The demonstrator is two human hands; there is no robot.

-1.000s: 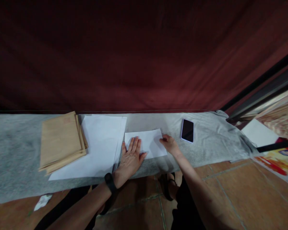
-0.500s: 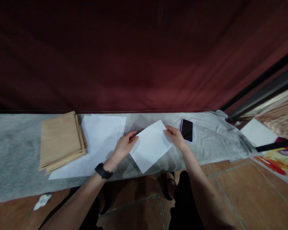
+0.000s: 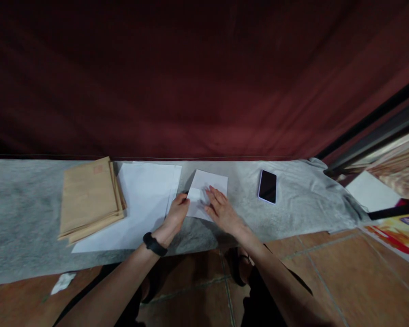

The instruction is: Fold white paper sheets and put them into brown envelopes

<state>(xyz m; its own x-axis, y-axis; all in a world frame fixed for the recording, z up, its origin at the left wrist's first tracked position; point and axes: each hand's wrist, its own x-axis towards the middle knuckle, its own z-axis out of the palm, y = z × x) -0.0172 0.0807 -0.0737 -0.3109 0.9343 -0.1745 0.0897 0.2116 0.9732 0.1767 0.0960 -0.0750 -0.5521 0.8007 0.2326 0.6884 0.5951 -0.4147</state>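
Note:
A white sheet of paper point(image 3: 209, 179), looking folded smaller, is in front of me over the grey cloth. My left hand point(image 3: 177, 211), with a black band on its wrist, pinches the paper's left edge. Across the paper's lower right part lies my right hand point(image 3: 222, 210), its fingers spread and touching the surface. To the left of my left hand rest larger white sheets point(image 3: 145, 193), partly covered by a stack of brown envelopes point(image 3: 88, 195).
A phone point(image 3: 267, 186) lies on the grey cloth point(image 3: 303, 195) to the right. Behind hangs a dark red curtain point(image 3: 197, 91). A crumpled white tissue point(image 3: 63, 282) is on the tiled floor point(image 3: 191, 290). Printed packaging point(image 3: 402, 231) stands at the far right.
The paper has gone from a larger, tilted sheet to a smaller, folded-looking one. My right hand has left its upper right edge and moved left onto its surface, fingers spreading.

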